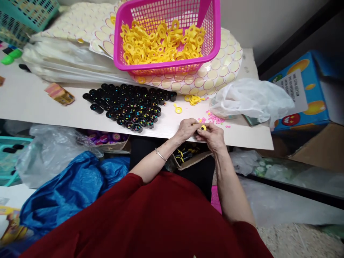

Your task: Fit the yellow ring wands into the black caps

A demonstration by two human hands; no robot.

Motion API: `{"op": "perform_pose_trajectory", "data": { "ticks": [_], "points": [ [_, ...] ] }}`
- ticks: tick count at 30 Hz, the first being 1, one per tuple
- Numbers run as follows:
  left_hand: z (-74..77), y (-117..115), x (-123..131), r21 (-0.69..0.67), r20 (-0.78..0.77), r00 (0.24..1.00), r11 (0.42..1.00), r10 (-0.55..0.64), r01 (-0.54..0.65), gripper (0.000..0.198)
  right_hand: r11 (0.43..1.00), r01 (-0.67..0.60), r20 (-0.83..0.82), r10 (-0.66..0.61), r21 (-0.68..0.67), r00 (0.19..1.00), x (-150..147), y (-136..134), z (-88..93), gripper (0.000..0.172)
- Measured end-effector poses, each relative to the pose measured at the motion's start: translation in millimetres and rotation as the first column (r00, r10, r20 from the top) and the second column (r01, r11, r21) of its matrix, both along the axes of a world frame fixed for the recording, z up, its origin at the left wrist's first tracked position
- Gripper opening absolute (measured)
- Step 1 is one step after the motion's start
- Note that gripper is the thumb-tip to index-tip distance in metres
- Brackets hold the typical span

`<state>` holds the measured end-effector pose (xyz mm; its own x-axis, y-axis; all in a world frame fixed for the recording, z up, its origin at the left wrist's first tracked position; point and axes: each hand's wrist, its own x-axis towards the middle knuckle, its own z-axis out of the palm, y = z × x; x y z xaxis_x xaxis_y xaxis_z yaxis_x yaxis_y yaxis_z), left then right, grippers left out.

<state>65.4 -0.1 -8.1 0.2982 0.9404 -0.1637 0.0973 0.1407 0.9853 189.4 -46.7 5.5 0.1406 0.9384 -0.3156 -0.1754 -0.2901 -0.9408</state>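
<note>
The large pink plastic mesh basket (166, 67), full of yellow plastic ring pieces (161, 44), stands toward the back of the pale, flat surface (34, 102). Well left of the basket, pale surface shows around a small orange-and-pink printed box (59, 94). Next, in front of the basket's left half, short black round cups (134, 107) are packed tightly, their nearest row close to the front edge. A strip of surface separates them from the hands. Right of the basket, a crumpled white translucent plastic bag (251, 98) takes up room; the surface's front corner shows beyond tiny pink plastic rings (215, 118).

The left hand (186, 129), in front of the basket, has its fingers bent and drawn close together beside the small round yellow-and-black piece (204, 127); one cannot tell whether they grip it. The right hand (215, 138) has thumb and forefinger clamped on that piece, in front of the basket's right half, near the front edge.
</note>
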Motion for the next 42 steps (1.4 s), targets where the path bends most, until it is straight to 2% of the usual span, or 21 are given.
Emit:
{"op": "perform_pose_trajectory", "data": {
  "ticks": [3,6,8,10,12,14,16,18,21,25,32,36,39,42],
  "points": [
    [1.5,-1,0,0.030,0.014,1.000,1.000,-0.004,0.003,0.026,0.983,-0.017,0.248,-0.030,0.183,0.968,0,-6,-5.8,0.047],
    [3.7,-3,-2,0.041,0.034,0.999,0.999,-0.010,0.009,0.024,0.923,-0.121,0.570,-0.119,0.365,0.813,-1,-8,-8.4,0.034],
    [4.8,-3,-2,0.023,0.043,0.999,1.000,-0.016,0.015,0.025,0.890,-0.205,0.681,-0.146,0.407,0.717,1,-7,-7.5,0.027],
    [5.2,-3,-3,-0.004,0.043,0.999,1.000,-0.027,0.027,0.027,0.885,-0.247,0.719,-0.130,0.394,0.682,3,-5,-4.9,0.026],
    [4.9,-3,-3,-0.011,0.036,0.999,1.000,-0.028,0.028,0.029,0.905,-0.241,0.697,-0.080,0.350,0.712,5,-3,-1.8,0.028],
    [4.2,-3,-2,0.000,0.030,0.999,1.000,-0.012,0.012,0.031,0.943,-0.189,0.587,-0.008,0.274,0.809,5,-3,1.2,0.033],
    [3.4,-2,-1,0.014,0.033,0.999,1.000,-0.003,0.002,0.032,0.979,-0.109,0.390,0.033,0.174,0.920,3,-4,3.1,0.039],
    [2.9,-2,-1,0.023,0.044,0.999,1.000,-0.011,0.010,0.031,0.996,-0.001,0.191,-0.017,0.090,0.981,-2,-5,3.6,0.043],
    [2.6,-3,0,0.026,0.064,0.998,0.999,-0.024,0.022,0.030,0.984,0.172,0.049,-0.173,0.037,0.984,-12,-4,2.2,0.043],
    [2.9,-4,-1,0.028,0.072,0.997,1.000,-0.016,0.014,0.029,0.956,0.292,0.055,-0.292,0.016,0.955,-24,0,1.8,0.040],
    [1.3,-7,-2,0.034,0.063,0.998,0.999,-0.019,0.017,0.024,0.945,0.311,-0.069,-0.318,-0.100,0.945,-26,0,6.9,0.038],
    [-1.4,-9,1,0.052,0.014,1.000,0.998,0.028,-0.029,0.021,0.935,0.352,0.034,-0.350,-0.037,0.936,-28,1,1.4,0.029],
    [0.0,-10,3,0.039,-0.017,0.999,0.998,0.048,-0.048,0.022,0.946,0.324,0.161,-0.324,0.027,0.932,-28,-2,-1.7,0.030],
    [3.6,-12,4,0.017,-0.011,0.999,0.999,0.048,-0.048,0.024,0.976,0.213,0.161,-0.218,0.047,0.963,-24,-8,-0.8,0.039]
  ]
}}
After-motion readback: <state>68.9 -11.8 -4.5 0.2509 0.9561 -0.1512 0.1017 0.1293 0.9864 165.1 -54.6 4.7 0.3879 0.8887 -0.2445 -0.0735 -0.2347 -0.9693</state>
